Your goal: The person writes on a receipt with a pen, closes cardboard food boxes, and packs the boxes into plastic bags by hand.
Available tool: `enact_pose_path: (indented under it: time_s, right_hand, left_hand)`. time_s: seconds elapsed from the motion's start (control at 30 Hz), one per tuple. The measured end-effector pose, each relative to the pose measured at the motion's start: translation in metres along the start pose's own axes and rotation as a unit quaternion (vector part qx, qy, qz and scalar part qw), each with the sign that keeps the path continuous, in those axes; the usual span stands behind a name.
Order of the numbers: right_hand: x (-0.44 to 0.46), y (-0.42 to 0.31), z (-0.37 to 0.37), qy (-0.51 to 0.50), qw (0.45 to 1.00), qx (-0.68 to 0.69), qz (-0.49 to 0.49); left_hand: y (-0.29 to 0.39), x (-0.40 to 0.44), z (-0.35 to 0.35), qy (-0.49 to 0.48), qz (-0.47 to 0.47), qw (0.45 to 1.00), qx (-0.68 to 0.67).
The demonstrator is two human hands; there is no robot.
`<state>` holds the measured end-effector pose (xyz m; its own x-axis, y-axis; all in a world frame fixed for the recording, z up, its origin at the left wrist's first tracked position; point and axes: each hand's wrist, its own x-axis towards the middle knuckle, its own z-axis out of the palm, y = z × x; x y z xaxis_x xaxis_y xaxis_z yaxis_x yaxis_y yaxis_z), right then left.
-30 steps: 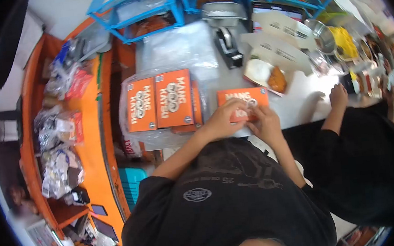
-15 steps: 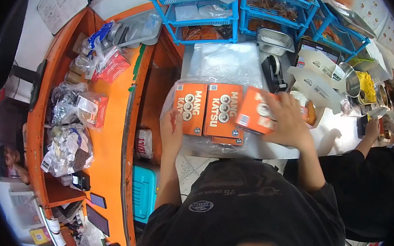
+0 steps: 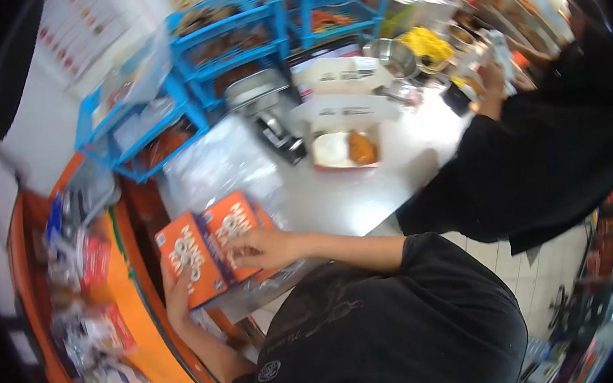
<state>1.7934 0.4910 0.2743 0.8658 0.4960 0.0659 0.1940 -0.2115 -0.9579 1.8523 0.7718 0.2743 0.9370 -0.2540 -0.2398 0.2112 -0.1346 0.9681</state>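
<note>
Two orange takeout boxes, a left box and a right box, lie side by side with large white lettering. Part of another orange box shows at their right, partly hidden by my hand. My left hand holds the outer side of the left box, thumb on its face. Bent fingers of my right hand grip the lower part of the right box. Beneath and behind the boxes are clear plastic bags.
An open takeout box with rice and a fried piece stands on the metal table. Behind are a tape dispenser, a metal tray and blue racks. A co-worker in black stands at right; an orange counter is at left.
My view has swung right, bringing the open takeout box and co-worker into fuller view. My right hand has brought its orange box in against the others and now lies over the right box.
</note>
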Motion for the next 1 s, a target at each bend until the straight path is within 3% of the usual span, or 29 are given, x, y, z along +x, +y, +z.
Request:
enact_pose_path:
  time_s: [0.1, 0.17, 0.23, 0.27, 0.33, 0.37, 0.43, 0.47, 0.5, 0.57, 0.63, 0.73, 0.83, 0.87, 0.9, 0.93, 1.0]
  right_hand:
    - [-0.064, 0.016, -0.040, 0.113, 0.994, 0.010, 0.005]
    - [-0.101, 0.053, -0.070, 0.382, 0.922, -0.062, 0.014]
    - [-0.145, 0.100, -0.126, 0.617, 0.772, -0.136, 0.069]
    - [-0.165, 0.097, -0.160, 0.711, 0.689, -0.100, 0.096]
    - [-0.219, 0.181, -0.235, 0.804, 0.536, -0.191, 0.171]
    - [-0.239, 0.204, -0.268, 0.794, 0.484, -0.233, 0.287]
    - [-0.266, 0.254, -0.343, 0.815, 0.416, -0.186, 0.359]
    - [-0.270, 0.251, -0.369, 0.822, 0.399, -0.154, 0.377]
    - [-0.274, 0.247, -0.395, 0.827, 0.382, -0.120, 0.395]
    - [-0.295, 0.263, -0.450, 0.765, 0.333, -0.182, 0.520]
    - [-0.317, 0.264, -0.479, 0.731, 0.285, -0.248, 0.568]
    - [-0.342, 0.242, -0.489, 0.646, 0.322, -0.284, 0.631]
    - [-0.354, 0.230, -0.483, 0.582, 0.420, -0.218, 0.661]
    - [-0.342, 0.229, -0.470, 0.613, 0.388, -0.247, 0.642]
    - [-0.338, 0.226, -0.459, 0.614, 0.411, -0.221, 0.637]
    - [-0.328, 0.232, -0.445, 0.607, 0.381, -0.252, 0.650]
    - [-0.303, 0.228, -0.406, 0.624, 0.374, -0.260, 0.635]
  left_hand:
    - [0.005, 0.008, -0.008, -0.041, 0.008, 0.999, 0.024]
    - [0.010, 0.002, -0.004, -0.017, 0.001, 0.998, 0.056]
    - [0.019, -0.003, 0.002, 0.029, -0.005, 0.994, 0.103]
    - [0.027, -0.007, 0.012, 0.098, 0.007, 0.976, 0.192]
    - [0.046, -0.022, 0.045, 0.239, 0.025, 0.902, 0.359]
    - [0.054, -0.024, 0.063, 0.228, 0.082, 0.901, 0.360]
    - [0.074, -0.027, 0.101, 0.207, 0.193, 0.886, 0.367]
    - [0.088, -0.031, 0.126, 0.191, 0.146, 0.909, 0.342]
    - [0.090, -0.031, 0.142, 0.154, 0.139, 0.894, 0.397]
    - [0.074, -0.025, 0.157, 0.088, 0.157, 0.888, 0.424]
    - [0.073, -0.023, 0.179, 0.069, 0.156, 0.881, 0.440]
    - [0.058, -0.017, 0.184, 0.040, 0.137, 0.893, 0.428]
    - [0.051, -0.014, 0.186, 0.014, 0.128, 0.890, 0.437]
    - [0.053, -0.008, 0.192, 0.009, 0.134, 0.888, 0.440]
    - [0.055, -0.003, 0.197, 0.002, 0.139, 0.886, 0.442]
    - [0.055, 0.004, 0.200, -0.025, 0.163, 0.891, 0.423]
    - [0.053, 0.021, 0.217, -0.073, 0.202, 0.879, 0.425]
